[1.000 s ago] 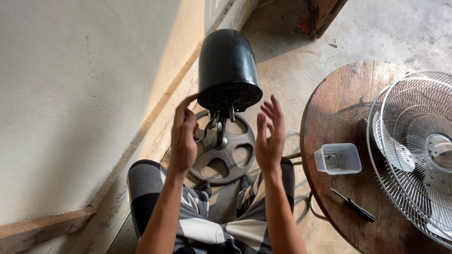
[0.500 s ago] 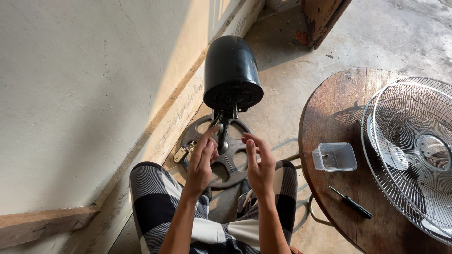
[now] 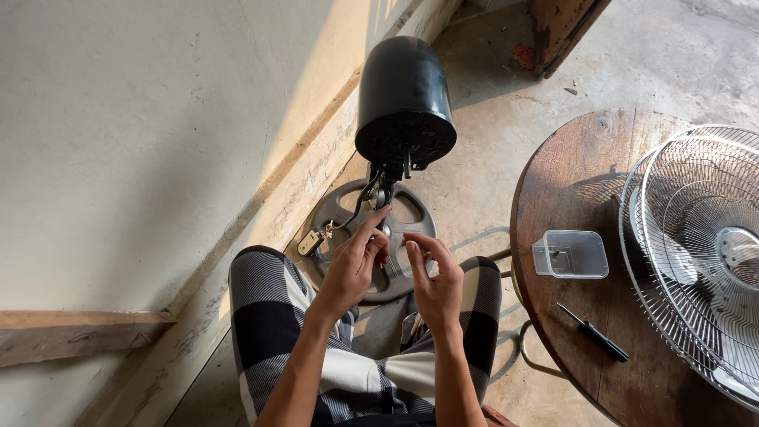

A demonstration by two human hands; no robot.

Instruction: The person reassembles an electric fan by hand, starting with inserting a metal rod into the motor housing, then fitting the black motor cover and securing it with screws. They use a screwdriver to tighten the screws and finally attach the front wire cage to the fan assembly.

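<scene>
1. Where the pale wall meets the concrete floor, a band of sunlight runs down the plaster, and a wooden beam lies along the wall's foot at the lower left.
2. The round wooden table stands at the right, well apart from the wall.
3. A wire fan guard lies flat on the table's right part and runs past the picture's edge.
4. The black fan motor housing stands up from the floor on its stem, tilted slightly, between the wall and the table.
5. Under it lies the dark round fan base with spoke-like openings, partly covered by the hands.
6. The person's legs, in black-and-white checked trousers, reach to either side of the base.
7. The left hand hovers just below the housing, fingers apart, the forefinger stretched up toward the stem; it grips nothing that can be seen.
8. The right hand is just beside the left, fingers curled and loosely spread, closed on nothing visible.
9. A clear plastic container sits on the table near its left edge.
10. A black-handled screwdriver lies on the table below the container, apart from it.
11. A black cable runs from the stem to a small pale plug-like part on the base.
</scene>
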